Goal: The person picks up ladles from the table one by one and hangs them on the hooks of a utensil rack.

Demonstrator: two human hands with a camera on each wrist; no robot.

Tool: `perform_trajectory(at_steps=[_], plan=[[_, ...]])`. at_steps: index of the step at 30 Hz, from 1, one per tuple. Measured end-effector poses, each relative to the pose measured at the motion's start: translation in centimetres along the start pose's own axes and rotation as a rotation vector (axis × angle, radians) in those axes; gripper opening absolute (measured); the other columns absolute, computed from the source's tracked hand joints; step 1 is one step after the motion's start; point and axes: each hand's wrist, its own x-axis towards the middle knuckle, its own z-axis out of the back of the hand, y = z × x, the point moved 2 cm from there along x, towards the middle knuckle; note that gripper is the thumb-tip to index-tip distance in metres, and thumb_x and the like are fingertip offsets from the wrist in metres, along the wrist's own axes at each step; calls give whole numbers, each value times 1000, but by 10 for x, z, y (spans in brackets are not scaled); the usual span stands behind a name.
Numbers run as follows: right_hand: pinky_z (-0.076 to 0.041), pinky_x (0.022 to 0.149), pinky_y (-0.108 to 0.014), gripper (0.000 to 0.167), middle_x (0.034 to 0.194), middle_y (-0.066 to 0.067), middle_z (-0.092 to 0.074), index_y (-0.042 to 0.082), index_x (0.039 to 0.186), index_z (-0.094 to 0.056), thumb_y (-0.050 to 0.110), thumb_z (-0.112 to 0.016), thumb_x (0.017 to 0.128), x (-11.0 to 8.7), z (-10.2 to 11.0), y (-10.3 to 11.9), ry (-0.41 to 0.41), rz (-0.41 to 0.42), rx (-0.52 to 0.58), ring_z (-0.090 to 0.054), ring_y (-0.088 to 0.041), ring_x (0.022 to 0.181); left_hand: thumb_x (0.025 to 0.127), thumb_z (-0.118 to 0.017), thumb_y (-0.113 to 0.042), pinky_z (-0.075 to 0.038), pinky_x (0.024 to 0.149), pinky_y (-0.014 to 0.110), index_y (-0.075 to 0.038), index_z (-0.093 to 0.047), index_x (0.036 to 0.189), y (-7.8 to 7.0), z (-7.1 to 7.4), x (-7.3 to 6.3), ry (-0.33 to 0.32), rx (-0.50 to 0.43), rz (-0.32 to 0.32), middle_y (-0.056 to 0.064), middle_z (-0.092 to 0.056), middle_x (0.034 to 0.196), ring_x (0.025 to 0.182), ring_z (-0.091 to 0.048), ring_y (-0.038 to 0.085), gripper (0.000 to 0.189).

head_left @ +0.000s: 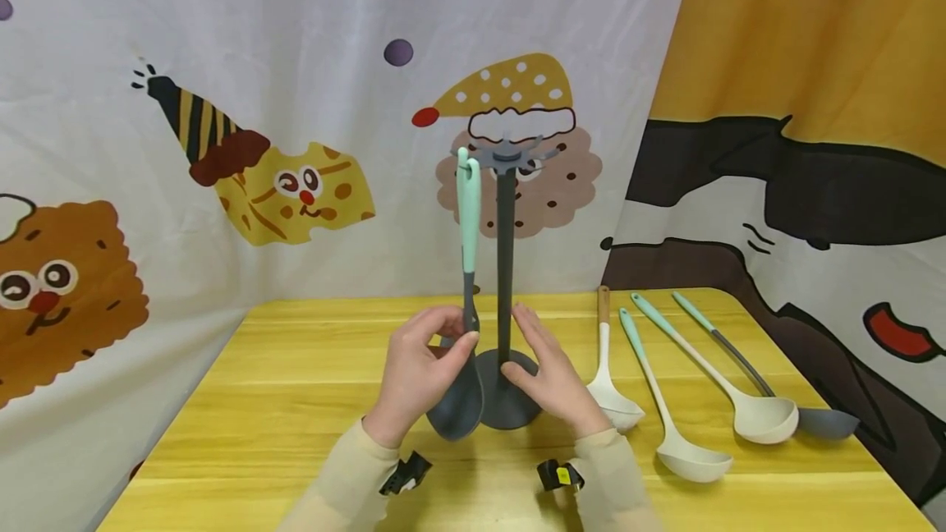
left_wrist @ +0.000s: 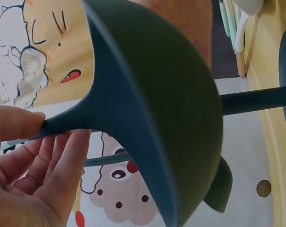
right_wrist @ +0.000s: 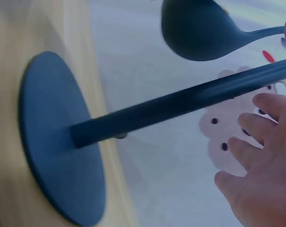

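Note:
My left hand (head_left: 423, 364) pinches the neck of a dark grey ladle (head_left: 456, 410) between thumb and fingers. The ladle is upright, its mint handle rising to the left side of a dark utensil stand (head_left: 506, 269); its top is by the hooks, but whether it hangs on one is unclear. A second mint handle top shows close behind, and part of another dark utensil (left_wrist: 221, 187) shows past the ladle bowl in the left wrist view. My right hand (head_left: 553, 376) is beside the pole's right side, fingers extended, holding nothing; contact with the pole is unclear.
Several ladles lie on the wooden table (head_left: 296, 401) at the right: a white one with a wooden handle (head_left: 603, 306), two white ones with mint handles, and a grey one (head_left: 826, 424) at the far right. A printed curtain (head_left: 318, 39) hangs behind the table.

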Motion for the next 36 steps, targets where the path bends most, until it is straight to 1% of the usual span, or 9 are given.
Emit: perform_trajectory(at_steps=[3, 7, 14, 17, 22, 26, 31, 33, 36], plan=[[-18, 107, -73, 93, 163, -14, -15, 12, 159, -20, 70, -46, 92, 0, 9, 8, 7, 29, -21, -9, -39, 149, 86, -78, -6, -57, 57, 24, -8, -71, 96, 0, -1, 0, -5, -1, 3, -1, -66, 86, 76, -65, 14, 12], [-15, 108, -73, 94, 164, -13, -11, 12, 159, -17, 73, -42, 92, -1, 20, 17, 2, 54, -60, -6, -40, 149, 86, -78, -7, -57, 57, 24, -8, -71, 96, 0, -4, 1, -6, -16, 4, -1, -65, 85, 77, -65, 15, 12], [-10, 109, -73, 92, 165, -5, -5, 23, 161, -9, 69, -49, 92, -6, 40, 32, 1, 49, -138, 1, -33, 150, 86, -77, -7, -57, 58, 25, -9, -71, 97, -3, -7, 1, 8, -19, 39, -2, -64, 86, 78, -64, 13, 13], [-8, 111, -70, 94, 165, -7, -5, 22, 161, -8, 71, -48, 91, -8, 48, 35, -6, 78, -187, 0, -32, 151, 86, -77, -5, -57, 58, 25, -8, -70, 97, -4, -7, 1, 15, -4, 45, -2, -64, 86, 78, -64, 13, 14], [-6, 114, -65, 97, 165, -11, -8, 17, 160, -10, 75, -41, 89, -10, 57, 36, -26, 140, -270, -4, -38, 150, 86, -77, -4, -58, 63, 27, -8, -69, 101, -4, -9, 1, 30, -4, 52, 0, -66, 91, 81, -66, 13, 18], [-2, 116, -62, 97, 165, -13, -8, 14, 160, -10, 74, -42, 91, -14, 65, 35, -34, 153, -292, -4, -41, 149, 86, -78, -7, -59, 74, 32, -6, -67, 114, -1, -8, -2, 28, 10, 64, 5, -67, 106, 92, -67, 18, 31], [-2, 116, -61, 96, 164, -13, -9, 11, 160, -12, 69, -48, 92, -20, 77, 29, -56, 145, -330, -3, -36, 150, 84, -81, -13, -56, 84, 41, -4, -59, 130, 1, 1, -2, -5, 82, 49, 10, -63, 120, 105, -62, 25, 52], [-4, 116, -62, 95, 164, -14, -10, 10, 159, -14, 67, -50, 93, -22, 81, 27, -67, 146, -346, -4, -35, 150, 83, -82, -16, -53, 91, 43, -5, -53, 138, 1, 5, 0, -7, 108, 50, 10, -60, 128, 113, -59, 25, 63], [-5, 114, -66, 94, 164, -13, -10, 10, 159, -15, 63, -54, 93, -26, 85, 25, -66, 141, -358, -3, -34, 150, 83, -83, -25, -45, 103, 44, -7, -42, 148, 0, 11, 2, 2, 143, 96, 7, -53, 142, 127, -51, 23, 79]])
